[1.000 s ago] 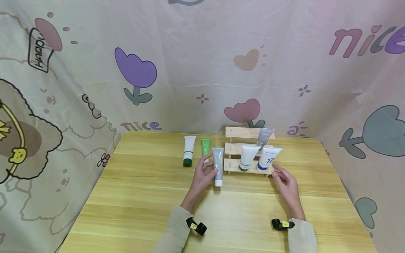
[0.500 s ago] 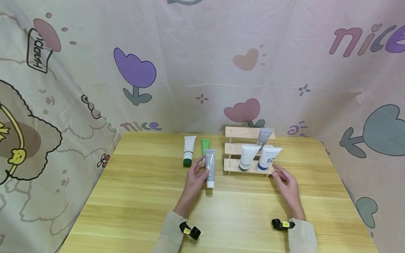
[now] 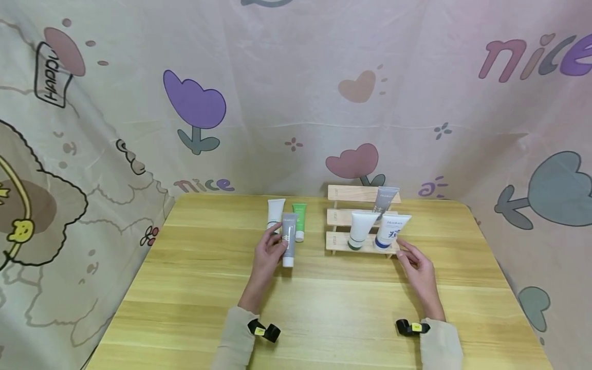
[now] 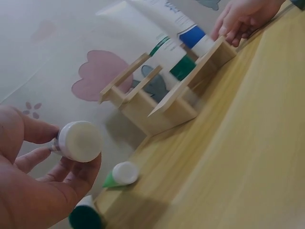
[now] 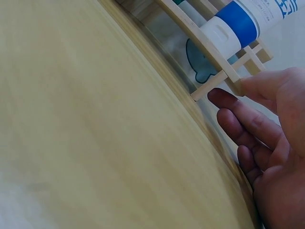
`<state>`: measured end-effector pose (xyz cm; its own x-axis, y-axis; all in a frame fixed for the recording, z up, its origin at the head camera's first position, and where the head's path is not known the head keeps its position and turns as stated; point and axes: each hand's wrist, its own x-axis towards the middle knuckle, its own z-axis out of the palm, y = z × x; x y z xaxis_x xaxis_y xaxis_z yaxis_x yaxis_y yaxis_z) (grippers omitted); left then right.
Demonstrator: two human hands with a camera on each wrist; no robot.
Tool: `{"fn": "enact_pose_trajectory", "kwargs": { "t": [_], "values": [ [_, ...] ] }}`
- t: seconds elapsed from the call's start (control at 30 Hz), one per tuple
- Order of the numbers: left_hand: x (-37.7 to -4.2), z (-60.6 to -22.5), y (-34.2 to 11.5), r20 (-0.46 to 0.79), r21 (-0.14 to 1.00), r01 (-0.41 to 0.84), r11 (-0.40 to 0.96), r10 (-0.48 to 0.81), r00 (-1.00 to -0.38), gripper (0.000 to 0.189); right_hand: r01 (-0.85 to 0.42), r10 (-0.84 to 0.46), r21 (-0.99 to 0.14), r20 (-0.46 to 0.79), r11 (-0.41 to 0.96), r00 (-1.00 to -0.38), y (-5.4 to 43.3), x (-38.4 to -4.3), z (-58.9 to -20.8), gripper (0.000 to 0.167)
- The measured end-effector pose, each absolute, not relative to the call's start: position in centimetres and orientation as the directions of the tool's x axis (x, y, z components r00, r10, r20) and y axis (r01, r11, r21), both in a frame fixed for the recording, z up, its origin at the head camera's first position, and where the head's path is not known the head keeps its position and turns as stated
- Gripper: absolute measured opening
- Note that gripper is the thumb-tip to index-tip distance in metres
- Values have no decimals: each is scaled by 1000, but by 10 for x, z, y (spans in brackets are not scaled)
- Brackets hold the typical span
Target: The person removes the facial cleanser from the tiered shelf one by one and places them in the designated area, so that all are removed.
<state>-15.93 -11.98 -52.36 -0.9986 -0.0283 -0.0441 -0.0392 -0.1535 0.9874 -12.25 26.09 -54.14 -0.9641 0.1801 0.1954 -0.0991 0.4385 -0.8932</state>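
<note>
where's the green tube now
In the head view, the green tube is on the table, right of the held gray tube, left of the wooden rack.

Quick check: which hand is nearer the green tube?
Left. The left hand, holding a gray tube, is just left of the green tube and nearer the person; the right hand is well to its right, at the right end of the wooden rack.

A: See any gloss?
B: Yes, on the held tube (image 3: 289, 235): looks plastic, like the cap (image 4: 84, 141).
A: Any wood?
B: Shows smooth grain and soft sheen on the worktop (image 3: 351, 308), looks matt in the rack (image 3: 344, 217).
A: And cloth?
B: Find it creased in the backdrop (image 3: 277, 103).
</note>
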Motion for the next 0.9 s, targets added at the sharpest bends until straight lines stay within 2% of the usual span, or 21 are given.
{"fn": "enact_pose_trajectory", "kwargs": {
  "t": [0.47,0.9],
  "values": [
    [-178,-512,-161,-67,981,-62,-183,-21,-998,62,-99,180,-898,193,429,-965,262,-123,-544,35],
    [-198,-514,-197,-97,992,-93,-89,-45,-994,62,-121,172,-889,217,442,-961,264,-125,-550,35]
  ]
}}
